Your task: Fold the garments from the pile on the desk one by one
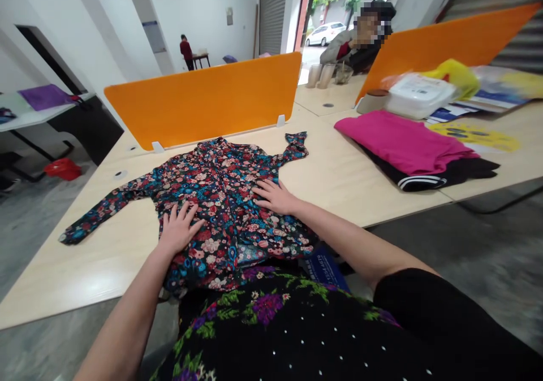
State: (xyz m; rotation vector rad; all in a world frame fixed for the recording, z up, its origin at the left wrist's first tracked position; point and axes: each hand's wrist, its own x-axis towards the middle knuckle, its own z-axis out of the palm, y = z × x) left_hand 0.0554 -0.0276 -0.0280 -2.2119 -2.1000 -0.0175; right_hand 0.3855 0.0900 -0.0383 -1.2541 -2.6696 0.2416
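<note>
A dark floral long-sleeved blouse (220, 172) lies spread flat on the light wooden table (339, 172), sleeves out to both sides, its hem hanging over the near edge. My left hand (178, 228) rests flat on the blouse's lower left part, fingers spread. My right hand (275, 195) lies flat on the blouse's right middle, fingers stretched out to the left. Neither hand holds anything.
An orange divider (203, 98) stands behind the blouse. Folded pink (399, 141) and black garments (441, 177) lie to the right, with a white box (419, 94), papers and yellow bag beyond. A seated person (360, 42) is behind a second orange divider (445, 42); another person stands far back.
</note>
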